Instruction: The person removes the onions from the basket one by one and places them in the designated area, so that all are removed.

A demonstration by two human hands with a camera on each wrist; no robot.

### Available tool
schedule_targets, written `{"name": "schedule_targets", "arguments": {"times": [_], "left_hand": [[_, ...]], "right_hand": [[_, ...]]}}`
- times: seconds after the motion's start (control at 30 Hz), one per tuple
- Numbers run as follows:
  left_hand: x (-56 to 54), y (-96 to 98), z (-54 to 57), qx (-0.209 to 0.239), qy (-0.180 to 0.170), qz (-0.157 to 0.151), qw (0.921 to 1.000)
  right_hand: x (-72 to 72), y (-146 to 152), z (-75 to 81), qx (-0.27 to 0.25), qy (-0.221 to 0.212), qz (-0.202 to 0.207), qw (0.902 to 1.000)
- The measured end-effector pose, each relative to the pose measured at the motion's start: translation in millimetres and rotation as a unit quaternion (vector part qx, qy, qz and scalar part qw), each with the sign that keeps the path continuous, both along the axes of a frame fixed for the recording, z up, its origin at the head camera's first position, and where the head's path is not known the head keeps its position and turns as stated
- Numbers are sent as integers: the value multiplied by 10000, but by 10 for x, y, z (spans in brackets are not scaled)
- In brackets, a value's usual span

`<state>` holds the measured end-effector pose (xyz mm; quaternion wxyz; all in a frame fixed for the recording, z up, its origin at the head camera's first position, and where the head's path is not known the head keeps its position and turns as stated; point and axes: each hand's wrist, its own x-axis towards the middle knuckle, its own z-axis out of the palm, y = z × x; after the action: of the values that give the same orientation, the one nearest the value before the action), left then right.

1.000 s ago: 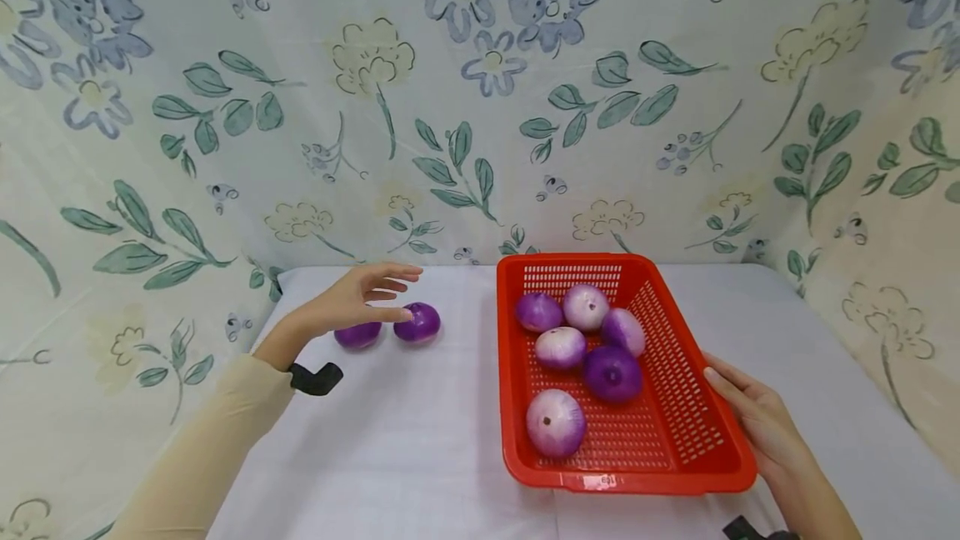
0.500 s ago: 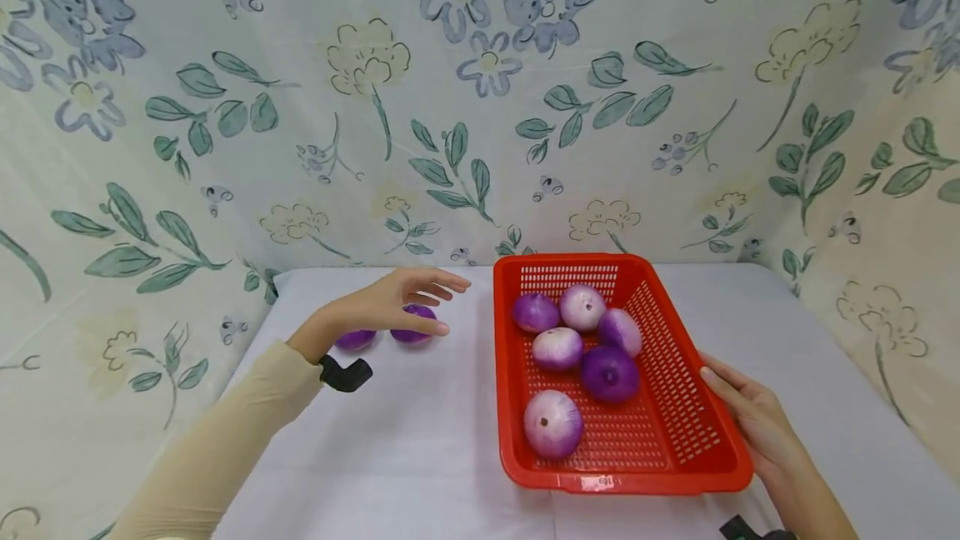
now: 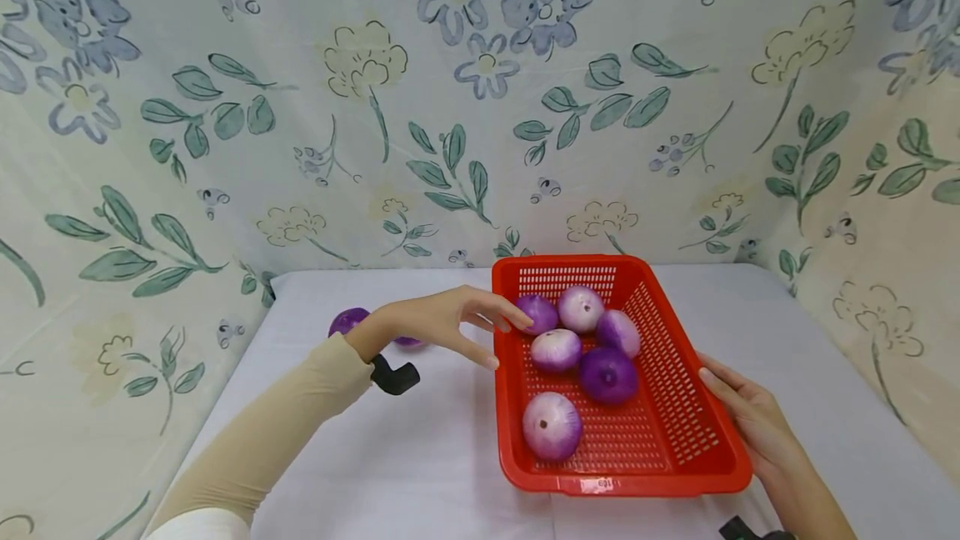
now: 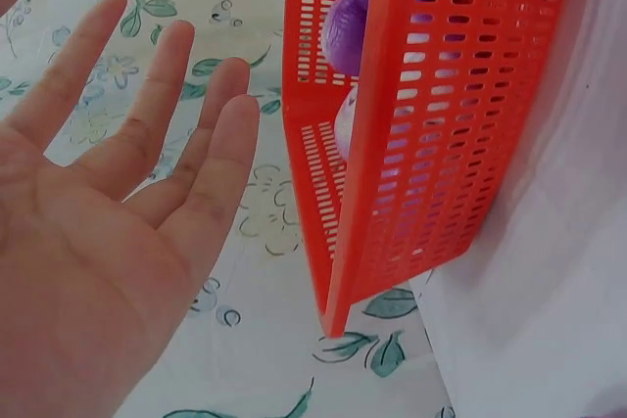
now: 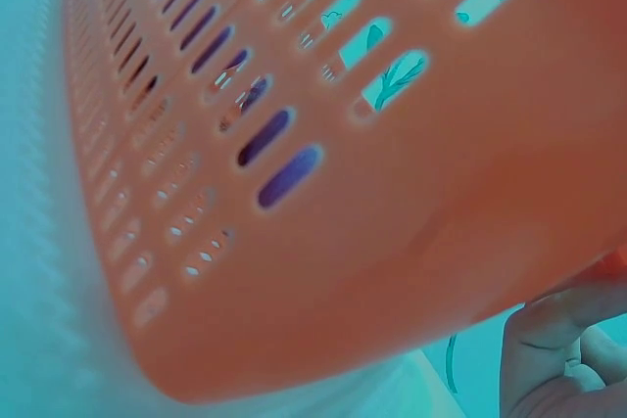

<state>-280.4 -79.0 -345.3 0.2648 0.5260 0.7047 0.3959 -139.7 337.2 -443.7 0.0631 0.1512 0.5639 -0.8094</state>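
Note:
A red plastic basket (image 3: 626, 486) with slotted walls stands on the table, tilted toward the camera. Inside lie several purple-and-white onions (image 3: 608, 375). My left hand (image 3: 453, 315) hovers at the basket's left rim, fingers spread and holding nothing; its fingertips overlap the rim in the head view. In the left wrist view the palm (image 4: 88, 252) faces the camera, apart from the basket wall (image 4: 431, 144). My right hand (image 3: 753, 415) grips the basket's right rim, thumb on top; its curled fingers (image 5: 549, 340) show under the rim in the right wrist view.
Two purple onions sit on the white-covered table (image 3: 420, 457) at the left: one onion (image 3: 348, 321) shows partly behind the left forearm, the other onion (image 3: 408, 342) is mostly hidden by it. A floral cloth (image 3: 450, 107) hangs behind and at both sides.
My left hand has moved right from above the loose onions to the basket's left rim, staying empty. My right hand and the basket hold their place.

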Motion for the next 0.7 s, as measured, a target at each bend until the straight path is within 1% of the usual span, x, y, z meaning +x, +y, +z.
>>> {"name": "schedule_targets", "arguments": {"times": [0.2,0.3,0.4,0.47,0.57,0.7], "left_hand": [[66,255,-109,-128,-214,-382,9990],[93,345,-147,-155,-289,-551,9979],[108,420,-176,-264,-369,-669,9967],[114,470,-188,-279,-410,-840,9952],[123,547,-211,-311,-418,-1150,9920],[134,648,-244,-504,-277,-1477,9874]], "right_hand": [[4,-1,-3,-55,-14,7,10000],[6,1,-14,-82,-5,38,10000],[10,8,-33,-154,94,94,9998],[10,14,-42,-210,177,130,9995],[6,18,-44,-244,269,140,9992],[4,16,-36,-219,287,111,9993]]}}
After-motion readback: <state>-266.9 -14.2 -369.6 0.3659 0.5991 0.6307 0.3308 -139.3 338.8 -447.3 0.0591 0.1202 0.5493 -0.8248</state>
